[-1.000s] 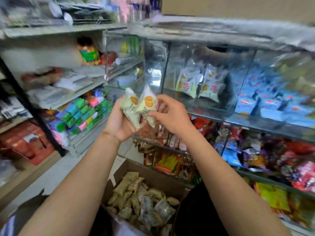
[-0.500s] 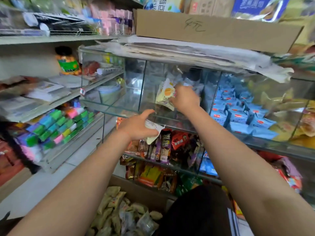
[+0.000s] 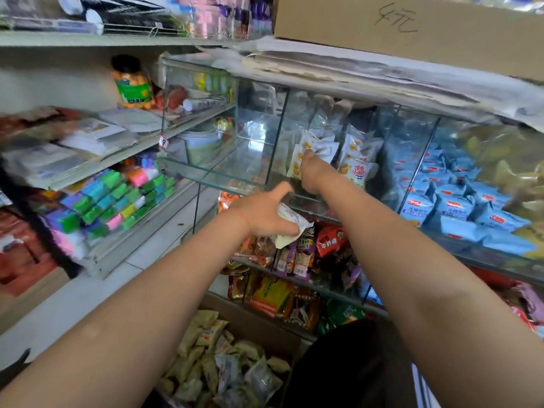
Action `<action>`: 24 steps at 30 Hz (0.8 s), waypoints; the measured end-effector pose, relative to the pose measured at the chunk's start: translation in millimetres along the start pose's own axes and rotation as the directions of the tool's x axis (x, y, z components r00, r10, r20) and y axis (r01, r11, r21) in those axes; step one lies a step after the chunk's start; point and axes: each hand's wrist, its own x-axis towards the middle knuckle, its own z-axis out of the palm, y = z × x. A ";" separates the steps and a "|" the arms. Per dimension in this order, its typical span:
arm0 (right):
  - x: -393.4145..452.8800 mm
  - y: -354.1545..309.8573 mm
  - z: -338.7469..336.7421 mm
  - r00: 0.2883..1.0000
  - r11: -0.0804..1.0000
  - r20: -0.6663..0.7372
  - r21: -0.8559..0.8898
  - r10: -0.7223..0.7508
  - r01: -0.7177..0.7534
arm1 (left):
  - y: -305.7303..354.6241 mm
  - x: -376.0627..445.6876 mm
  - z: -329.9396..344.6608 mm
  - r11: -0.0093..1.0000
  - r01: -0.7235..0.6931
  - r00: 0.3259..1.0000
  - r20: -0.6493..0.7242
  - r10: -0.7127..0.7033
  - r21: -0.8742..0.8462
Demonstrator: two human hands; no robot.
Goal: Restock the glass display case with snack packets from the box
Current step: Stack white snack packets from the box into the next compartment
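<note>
right hand [image 3: 310, 169] has gone from mid-air into the glass display case [image 3: 265, 136], pinching a snack packet [image 3: 297, 164] among the stock, left hand [image 3: 265, 213] gripping the next packet [image 3: 290, 223].

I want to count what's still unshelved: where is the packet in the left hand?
Head view, centre: the left hand holds the white packet just below the glass case's front edge, above the red and purple snacks.

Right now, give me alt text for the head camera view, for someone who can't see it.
A person's right hand places a snack packet inside a glass display case, while the left hand holds another packet below. An open cardboard box of packets sits underneath.
</note>
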 end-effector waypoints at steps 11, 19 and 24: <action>4.9 11.2 -12.3 0.995 0.999 -0.086 0.022 0.052 -0.050 | 8.2 -4.8 -1.4 0.999 0.018 0.999 0.040 -0.017 -0.039; 0.2 14.7 -15.5 0.992 0.997 -0.126 0.077 0.003 0.006 | 9.3 -4.3 -3.1 0.997 0.037 0.998 0.052 -0.034 -0.063; -25.0 14.8 -40.6 0.967 0.880 -0.254 0.461 0.004 0.118 | 12.5 -9.1 -16.4 0.837 0.102 0.983 0.185 -0.001 -0.538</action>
